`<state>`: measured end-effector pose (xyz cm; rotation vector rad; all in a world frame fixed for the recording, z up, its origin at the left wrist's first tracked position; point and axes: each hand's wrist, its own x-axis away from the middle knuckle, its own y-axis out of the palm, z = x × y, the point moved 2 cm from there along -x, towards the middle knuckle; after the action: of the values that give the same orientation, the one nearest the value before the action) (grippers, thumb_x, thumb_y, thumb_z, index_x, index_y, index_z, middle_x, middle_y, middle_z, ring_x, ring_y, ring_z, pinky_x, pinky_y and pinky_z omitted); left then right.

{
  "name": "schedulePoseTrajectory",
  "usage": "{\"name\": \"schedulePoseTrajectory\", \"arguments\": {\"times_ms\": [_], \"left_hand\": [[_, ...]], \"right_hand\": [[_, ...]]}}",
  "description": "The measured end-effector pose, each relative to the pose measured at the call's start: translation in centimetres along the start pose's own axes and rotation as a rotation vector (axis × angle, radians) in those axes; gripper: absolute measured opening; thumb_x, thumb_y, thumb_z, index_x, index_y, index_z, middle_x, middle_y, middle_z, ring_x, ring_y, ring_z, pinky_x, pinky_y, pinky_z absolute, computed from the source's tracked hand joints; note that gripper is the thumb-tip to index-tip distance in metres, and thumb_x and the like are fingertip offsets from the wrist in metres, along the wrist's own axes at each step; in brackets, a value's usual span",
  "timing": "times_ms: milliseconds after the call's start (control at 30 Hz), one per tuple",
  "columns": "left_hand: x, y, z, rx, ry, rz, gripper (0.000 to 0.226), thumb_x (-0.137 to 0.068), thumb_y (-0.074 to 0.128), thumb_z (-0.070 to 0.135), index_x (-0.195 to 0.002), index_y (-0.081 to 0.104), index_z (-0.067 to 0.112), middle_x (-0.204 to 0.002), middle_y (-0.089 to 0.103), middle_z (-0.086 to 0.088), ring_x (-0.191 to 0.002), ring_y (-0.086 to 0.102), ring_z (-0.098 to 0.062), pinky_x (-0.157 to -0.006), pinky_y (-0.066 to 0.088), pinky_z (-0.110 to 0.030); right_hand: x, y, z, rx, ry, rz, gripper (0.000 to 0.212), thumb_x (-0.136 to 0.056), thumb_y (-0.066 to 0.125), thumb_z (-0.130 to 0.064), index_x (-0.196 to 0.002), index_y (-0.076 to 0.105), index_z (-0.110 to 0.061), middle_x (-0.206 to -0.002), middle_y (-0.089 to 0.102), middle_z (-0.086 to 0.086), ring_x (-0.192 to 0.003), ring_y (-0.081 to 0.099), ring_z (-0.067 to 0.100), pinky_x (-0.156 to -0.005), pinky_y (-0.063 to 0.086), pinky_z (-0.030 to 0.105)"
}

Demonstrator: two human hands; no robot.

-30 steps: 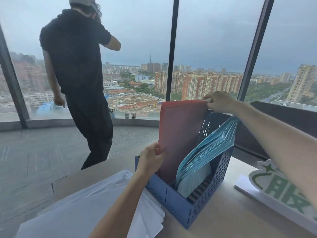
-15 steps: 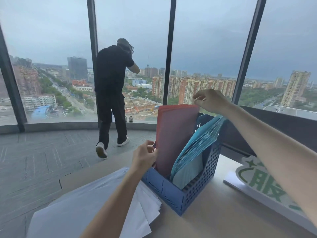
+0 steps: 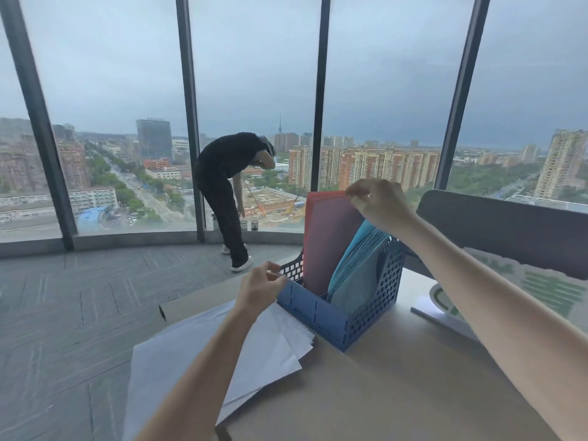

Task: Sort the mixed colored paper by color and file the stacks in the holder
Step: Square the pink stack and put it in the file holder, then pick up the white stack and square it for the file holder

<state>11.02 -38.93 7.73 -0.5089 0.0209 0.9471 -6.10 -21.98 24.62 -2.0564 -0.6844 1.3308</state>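
A blue lattice holder (image 3: 321, 316) stands on the table. A red paper stack (image 3: 327, 240) stands upright inside it. A light-blue paper stack (image 3: 356, 278) leans to the right in the compartment beside the red one. My right hand (image 3: 378, 202) pinches the red stack's top right corner. My left hand (image 3: 261, 288) is at the holder's near left rim with its fingers closed on the wall's edge, apart from the red paper. A loose stack of white paper (image 3: 254, 354) lies flat on the table under my left forearm, touching the holder's front.
A person in black (image 3: 226, 192) bends over by the window, beyond the table's far edge. Two small dark cups (image 3: 249, 225) stand on the sill. A white sign with green characters (image 3: 445, 300) lies right of the holder, below a dark grey panel (image 3: 509, 237).
The red stack has settled lower into the holder. My left hand slid from the red stack's edge down to the holder's rim. The person walked to the window and bent over.
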Motion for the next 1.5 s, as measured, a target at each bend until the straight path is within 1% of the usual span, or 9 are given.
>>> {"name": "schedulePoseTrajectory", "arguments": {"times_ms": [400, 533, 733, 867, 967, 1067, 1267, 1400, 1500], "left_hand": [[5.4, -5.1, -3.0, -0.069, -0.077, -0.018, 0.023, -0.090, 0.065, 0.019, -0.111, 0.062, 0.010, -0.096, 0.069, -0.008, -0.089, 0.069, -0.028, -0.064, 0.057, -0.033], [4.9, -7.3, -5.4, -0.190, -0.125, -0.084, 0.022, -0.088, 0.063, 0.018, -0.110, 0.062, 0.011, -0.097, 0.069, -0.007, -0.090, 0.067, -0.029, -0.075, 0.058, -0.037], [1.5, -11.1, -10.4, -0.439, -0.215, -0.114, 0.034, -0.089, 0.056, 0.015, -0.122, 0.060, 0.006, -0.119, 0.065, -0.013, -0.108, 0.061, -0.030, -0.094, 0.051, -0.039], [0.0, -12.6, -14.0, -0.538, -0.341, -0.205, 0.040, -0.090, 0.062, 0.031, -0.124, 0.055, 0.010, -0.123, 0.056, -0.009, -0.119, 0.050, -0.029, -0.100, 0.042, -0.042], [-0.9, -13.2, -16.6, -0.554, -0.447, -0.258, 0.091, -0.082, 0.071, 0.049, -0.149, 0.030, 0.003, -0.154, 0.033, -0.014, -0.139, 0.036, -0.032, -0.109, 0.035, -0.040], [-1.9, -13.7, -18.3, -0.629, -0.428, -0.240, 0.099, -0.076, 0.072, 0.061, -0.148, 0.032, 0.004, -0.153, 0.029, -0.015, -0.139, 0.034, -0.031, -0.109, 0.035, -0.041], [-1.8, -15.4, -17.9, -0.576, -0.438, -0.269, 0.050, -0.078, 0.070, 0.063, -0.081, 0.051, 0.016, -0.087, 0.048, -0.002, -0.075, 0.050, -0.017, -0.064, 0.034, -0.029], [-1.2, -17.1, -18.9, -0.345, -0.631, -0.438, 0.105, -0.050, 0.086, 0.068, -0.132, 0.055, 0.010, -0.132, 0.057, -0.006, -0.118, 0.060, -0.029, -0.099, 0.050, -0.043], [-0.8, -17.3, -21.2, -0.239, -0.703, -0.516, 0.124, -0.034, 0.095, 0.063, -0.138, 0.052, 0.010, -0.138, 0.057, -0.012, -0.119, 0.061, -0.034, -0.102, 0.049, -0.052]], "right_hand": [[8.9, 5.5, -4.8, -0.126, 0.103, -0.145, 0.018, -0.098, 0.061, -0.018, -0.109, 0.075, -0.015, -0.102, 0.072, -0.004, -0.093, 0.061, 0.009, -0.081, 0.045, 0.011], [12.8, 9.6, -5.6, -0.310, 0.372, -0.331, 0.014, -0.099, 0.060, -0.014, -0.108, 0.068, -0.008, -0.089, 0.073, 0.009, -0.060, 0.070, 0.010, -0.060, 0.060, 0.026], [19.7, 17.1, -8.0, -0.743, 0.834, -0.702, 0.035, -0.099, 0.061, -0.015, -0.129, 0.047, -0.002, -0.107, 0.063, 0.024, -0.076, 0.072, 0.028, -0.067, 0.062, 0.036], [20.6, 20.0, -8.5, -0.837, 0.981, -0.590, 0.038, -0.098, 0.063, -0.014, -0.132, 0.048, -0.003, -0.112, 0.059, 0.015, -0.092, 0.069, 0.025, -0.068, 0.061, 0.027], [19.8, 20.9, -8.1, -0.895, 1.039, -0.487, 0.034, -0.098, 0.063, -0.012, -0.128, 0.051, -0.003, -0.110, 0.057, 0.015, -0.095, 0.067, 0.026, -0.073, 0.061, 0.029], [19.2, 21.7, -7.9, -0.909, 1.078, -0.413, 0.028, -0.098, 0.062, -0.011, -0.123, 0.053, -0.002, -0.110, 0.057, 0.015, -0.095, 0.065, 0.027, -0.079, 0.061, 0.033], [18.6, 22.7, -7.6, -0.886, 1.086, -0.365, 0.018, -0.097, 0.063, -0.009, -0.113, 0.058, -0.004, -0.110, 0.058, 0.016, -0.101, 0.065, 0.031, -0.087, 0.060, 0.039], [19.0, 22.4, -7.1, -0.806, 1.060, -0.355, 0.019, -0.097, 0.064, -0.013, -0.114, 0.059, -0.008, -0.112, 0.060, 0.013, -0.100, 0.063, 0.026, -0.082, 0.059, 0.035], [19.4, 22.3, -6.8, -0.819, 1.076, -0.333, 0.023, -0.096, 0.065, -0.013, -0.118, 0.057, -0.007, -0.115, 0.059, 0.013, -0.104, 0.062, 0.027, -0.085, 0.058, 0.036]]}}
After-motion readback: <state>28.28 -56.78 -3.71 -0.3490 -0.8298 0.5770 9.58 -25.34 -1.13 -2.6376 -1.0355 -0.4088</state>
